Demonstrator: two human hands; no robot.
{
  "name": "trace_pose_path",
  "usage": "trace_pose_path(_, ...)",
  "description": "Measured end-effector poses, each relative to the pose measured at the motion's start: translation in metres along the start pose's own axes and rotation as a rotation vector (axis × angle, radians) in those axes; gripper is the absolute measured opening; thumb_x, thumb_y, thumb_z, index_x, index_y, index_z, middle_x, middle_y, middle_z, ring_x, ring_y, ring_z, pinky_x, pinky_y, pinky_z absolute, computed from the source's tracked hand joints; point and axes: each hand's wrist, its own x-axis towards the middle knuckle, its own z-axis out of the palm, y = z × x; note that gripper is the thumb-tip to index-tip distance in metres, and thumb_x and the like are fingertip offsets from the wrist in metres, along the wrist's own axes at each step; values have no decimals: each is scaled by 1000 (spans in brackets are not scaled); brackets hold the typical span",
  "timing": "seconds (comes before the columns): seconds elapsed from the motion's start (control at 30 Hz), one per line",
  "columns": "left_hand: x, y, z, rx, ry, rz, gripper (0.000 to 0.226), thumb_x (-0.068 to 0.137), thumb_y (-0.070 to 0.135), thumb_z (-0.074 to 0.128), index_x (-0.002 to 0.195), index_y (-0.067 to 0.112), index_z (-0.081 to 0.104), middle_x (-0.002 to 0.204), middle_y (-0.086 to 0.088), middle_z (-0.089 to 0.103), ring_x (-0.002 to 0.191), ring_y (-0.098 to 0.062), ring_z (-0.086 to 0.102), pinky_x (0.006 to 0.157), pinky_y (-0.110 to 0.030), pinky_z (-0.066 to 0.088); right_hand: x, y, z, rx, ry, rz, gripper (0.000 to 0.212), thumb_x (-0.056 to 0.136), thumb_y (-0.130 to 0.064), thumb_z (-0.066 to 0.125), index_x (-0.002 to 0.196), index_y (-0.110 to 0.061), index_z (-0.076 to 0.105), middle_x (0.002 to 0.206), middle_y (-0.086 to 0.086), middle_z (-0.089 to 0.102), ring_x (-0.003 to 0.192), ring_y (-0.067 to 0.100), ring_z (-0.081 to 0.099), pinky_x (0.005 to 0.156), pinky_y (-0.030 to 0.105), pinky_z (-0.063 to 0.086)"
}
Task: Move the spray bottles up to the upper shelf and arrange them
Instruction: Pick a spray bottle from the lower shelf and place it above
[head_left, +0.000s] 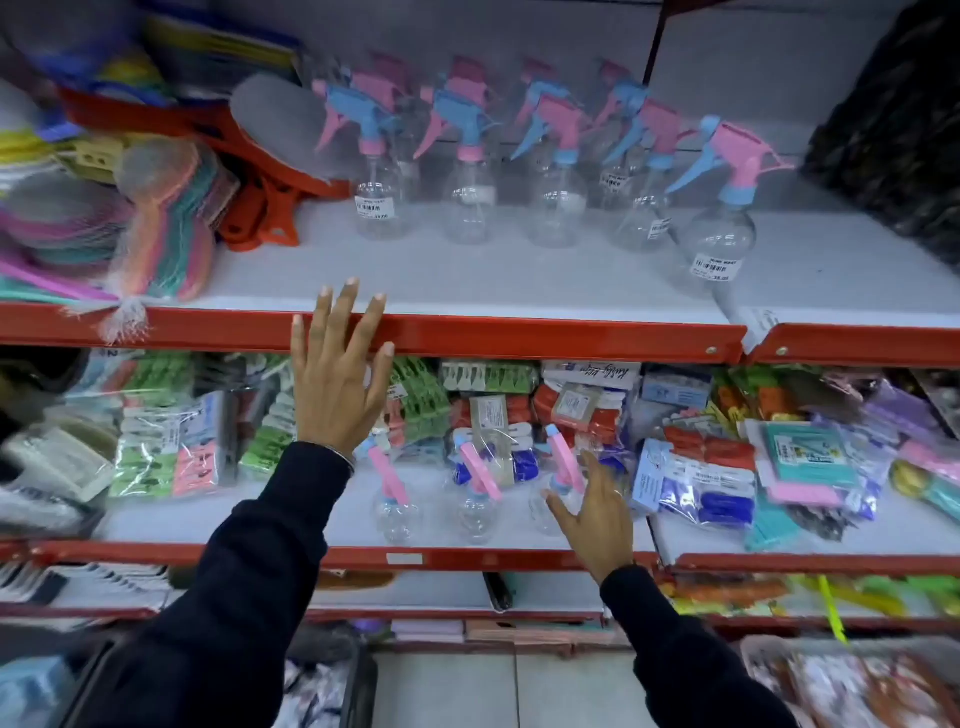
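Note:
Several clear spray bottles with pink and blue trigger heads stand in rows on the upper shelf (467, 280); the rightmost bottle (719, 223) stands nearer the front than the others. Three more clear bottles stand on the lower shelf (363, 530): a left one (395, 506), a middle one (478, 506) and a right one (558, 493). My left hand (337, 379) is open, fingers spread, in front of the upper shelf's red edge. My right hand (592, 514) is open beside the right lower bottle and holds nothing.
Netted brushes (150, 223) and red dustpans (260, 171) crowd the upper shelf's left end. A dark bag (893, 124) fills its right end. Packs of pegs (171, 447) and packaged goods (727, 467) stand behind and beside the lower bottles.

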Motion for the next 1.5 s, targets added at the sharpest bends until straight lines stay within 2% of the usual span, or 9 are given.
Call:
trace_pose_path(0.13,1,-6,1,55,-8,-23,47,96,35,35,143,30,31,154,-1,27,145,-19,10,117,-36,-5,6,3,9,248,-81,165,49,82,-29,67,124,-14,46,117,9,56,107,31,53,84,42,50)
trace_pose_path(0.27,2,-9,4,58,24,4,46,96,31,38,142,28,34,151,-2,32,144,-19,13,117,-35,-5,12,4,7,357,-39,162,25,83,-20,67,106,-12,59,100,7,59,89,29,56,65,16,43)
trace_pose_path(0.37,2,-10,6,57,49,16,44,96,29,39,140,27,36,149,-3,35,143,-20,15,117,-34,-5,11,-7,-14,395,25,83,16,80,-22,70,94,-22,61,89,1,59,80,24,54,59,11,41)
trace_pose_path(0.5,3,-11,9,60,69,26,44,96,28,40,140,26,36,148,-4,37,142,-21,17,118,-34,-4,9,-38,-59,461,137,-112,19,76,-27,73,87,-33,59,86,-3,60,76,20,54,64,28,44)
trace_pose_path(0.63,4,-13,12,73,91,27,44,95,29,41,139,25,39,146,-6,40,142,-22,20,118,-38,0,21,-87,-117,552,248,-289,22,72,-42,67,91,-44,57,85,-22,60,74,5,56,67,23,49)
trace_pose_path(0.77,4,-15,14,77,93,29,43,95,30,39,138,25,39,145,-6,41,141,-22,21,117,-42,5,48,-136,-170,615,317,-392,24,73,-35,70,94,-41,59,95,-6,65,86,24,64,74,30,54)
trace_pose_path(1.0,3,-15,15,90,99,35,44,94,31,39,138,25,39,144,-6,41,141,-22,21,117,-42,6,130,-186,-198,600,503,-396,20,78,-26,71,92,-22,59,78,-14,55,66,-3,50,64,11,43)
trace_pose_path(1.23,4,-18,18,95,109,44,44,94,33,38,137,25,40,144,-5,41,141,-22,21,117,-41,6,193,-178,-160,493,454,-317,21,77,-21,73,92,-10,63,81,7,59,71,20,54,57,4,38)
trace_pose_path(1.5,5,-19,22,97,135,54,44,93,33,39,136,26,40,142,-5,42,140,-22,23,118,-41,5,205,-168,-143,450,454,-326,31,77,-26,73,100,-7,65,94,3,54,77,19,58,65,12,47)
